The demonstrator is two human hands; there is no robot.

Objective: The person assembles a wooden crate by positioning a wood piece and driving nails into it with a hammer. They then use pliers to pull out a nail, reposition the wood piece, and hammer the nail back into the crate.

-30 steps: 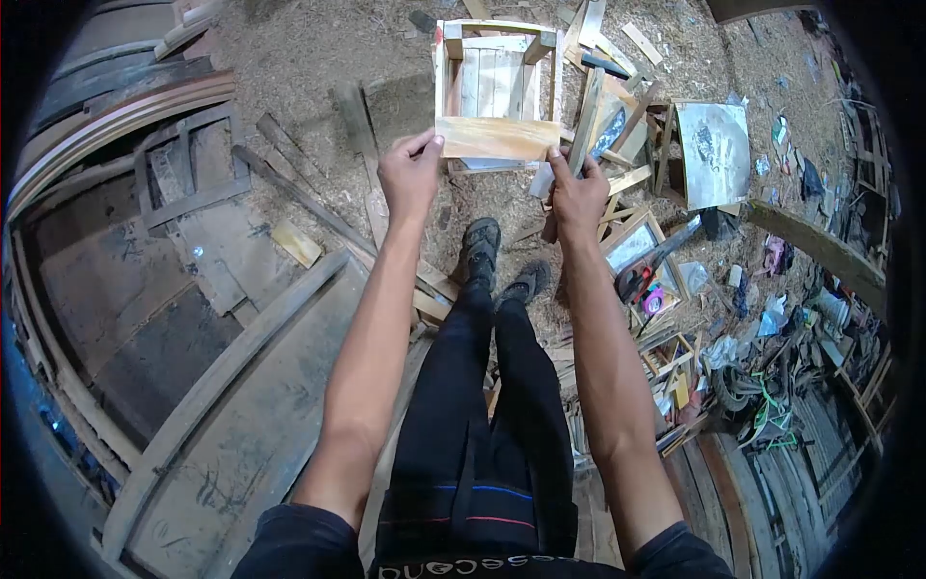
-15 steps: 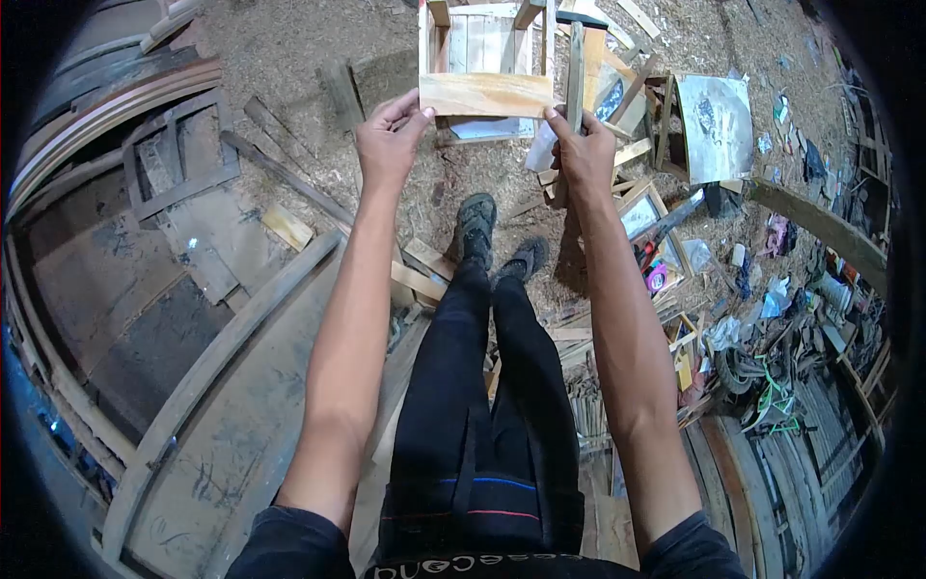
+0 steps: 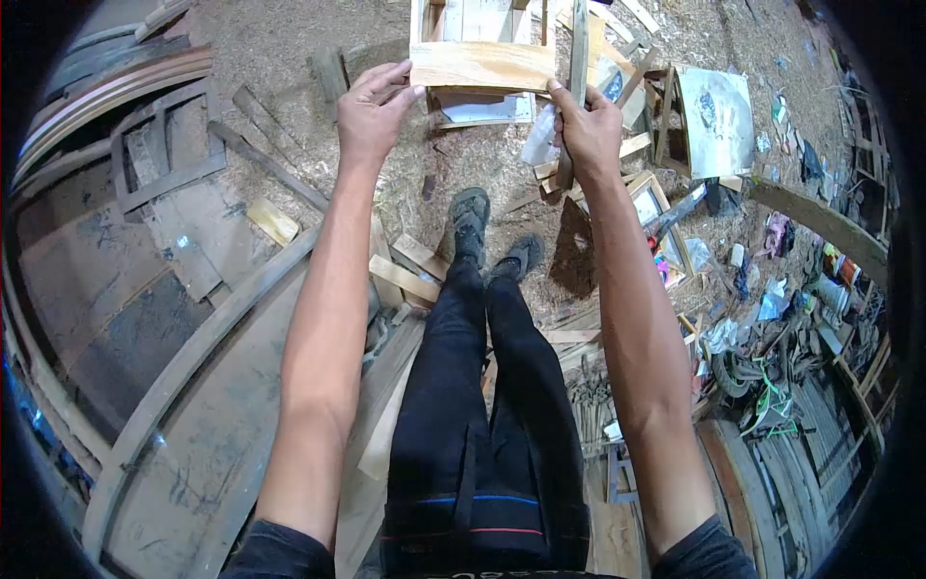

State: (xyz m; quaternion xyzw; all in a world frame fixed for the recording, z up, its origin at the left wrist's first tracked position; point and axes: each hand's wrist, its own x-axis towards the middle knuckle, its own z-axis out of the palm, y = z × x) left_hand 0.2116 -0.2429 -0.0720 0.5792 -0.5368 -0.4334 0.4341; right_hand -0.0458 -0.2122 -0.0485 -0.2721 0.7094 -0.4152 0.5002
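A short, pale wooden board (image 3: 482,66) lies crosswise at the near side of a small wooden frame (image 3: 487,19), which is cut off by the top edge of the view. My left hand (image 3: 371,114) is closed on the board's left end, thumb below and fingers at the edge. At the right end, the thumb of my right hand (image 3: 590,130) presses the board's corner. That same hand grips a hammer by its long wooden handle (image 3: 578,48), held upright beside the frame; the hammer's head is out of view.
Offcuts (image 3: 410,275) lie around my feet on the shaving-strewn ground. To the right stand a box with a pale sheet panel (image 3: 716,121) and a saw (image 3: 680,212). A long curved beam (image 3: 193,362) borders the left side; cluttered scraps and a wheel (image 3: 733,372) are at far right.
Board, frame and both hands sit higher in the view, and the hammer's head has left the top edge. My left hand has shifted slightly left, its grip still at the board's end.
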